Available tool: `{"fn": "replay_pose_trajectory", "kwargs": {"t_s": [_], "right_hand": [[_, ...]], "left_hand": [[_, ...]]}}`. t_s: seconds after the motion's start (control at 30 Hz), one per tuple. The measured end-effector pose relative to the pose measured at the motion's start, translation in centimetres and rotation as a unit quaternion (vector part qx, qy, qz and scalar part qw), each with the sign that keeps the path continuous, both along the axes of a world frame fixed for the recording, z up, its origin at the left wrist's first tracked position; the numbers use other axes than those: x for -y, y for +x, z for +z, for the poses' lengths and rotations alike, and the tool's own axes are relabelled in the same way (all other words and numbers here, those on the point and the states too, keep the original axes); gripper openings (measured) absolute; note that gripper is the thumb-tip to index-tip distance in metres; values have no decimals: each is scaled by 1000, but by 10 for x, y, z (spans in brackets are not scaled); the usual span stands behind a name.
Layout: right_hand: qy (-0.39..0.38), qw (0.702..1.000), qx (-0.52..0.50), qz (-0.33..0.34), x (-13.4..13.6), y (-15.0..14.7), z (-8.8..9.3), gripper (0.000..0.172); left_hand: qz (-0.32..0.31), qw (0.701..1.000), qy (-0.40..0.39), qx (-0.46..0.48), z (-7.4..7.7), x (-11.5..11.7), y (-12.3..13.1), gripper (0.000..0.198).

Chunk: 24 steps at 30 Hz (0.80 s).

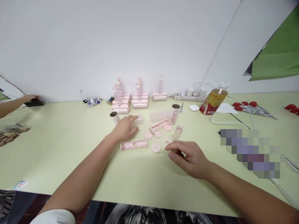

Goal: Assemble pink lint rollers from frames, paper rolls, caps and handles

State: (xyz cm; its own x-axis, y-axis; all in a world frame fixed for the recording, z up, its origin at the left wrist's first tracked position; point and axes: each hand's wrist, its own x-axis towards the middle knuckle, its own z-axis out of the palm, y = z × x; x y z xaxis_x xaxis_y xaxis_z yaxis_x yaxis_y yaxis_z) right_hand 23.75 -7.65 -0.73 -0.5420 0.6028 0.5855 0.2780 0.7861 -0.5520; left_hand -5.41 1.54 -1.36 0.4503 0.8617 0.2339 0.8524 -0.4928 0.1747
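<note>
My left hand (pixel 126 128) reaches over the table, fingers stretched out beside a translucent plastic cover (pixel 139 120); whether it touches the cover I cannot tell. My right hand (pixel 190 158) is closed in a pinch at a small pink piece (pixel 168 143), mostly hidden by the fingers. Just beyond it stands a clear pink handle (pixel 177 133). A pink roller housing (pixel 134 145) lies between the hands, with another housing (pixel 160 125) behind. Several pink discs (pixel 155 147) lie around them. A white roll (pixel 114 118) stands beside my left hand.
Assembled pink lint rollers (pixel 120 109) stand along the wall. To the right are a drink bottle (pixel 214 99), a power strip (pixel 190 97) with cables, red-handled tools (pixel 252 109) and a pixelated patch (pixel 252 154). At far left, another person's hand (pixel 31 98) touches a dark object.
</note>
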Motion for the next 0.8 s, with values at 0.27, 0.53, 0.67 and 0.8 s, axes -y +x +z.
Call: {"fn": "replay_pose_trajectory", "kwargs": {"t_s": [0.27, 0.53, 0.67, 0.8], "right_hand": [[-135, 965, 216, 64, -1, -3, 3, 20], [-183, 936, 274, 128, 2, -5, 5, 28], [-185, 941, 271, 80, 2, -4, 4, 39], [-193, 925, 322, 58, 3, -4, 2, 48]], "left_hand": [[-76, 995, -20, 63, 22, 30, 13, 31], [-50, 956, -281, 75, 43, 54, 24, 27], [-53, 944, -316, 81, 39, 52, 24, 31], [-32, 923, -373, 86, 35, 51, 20, 41]]}}
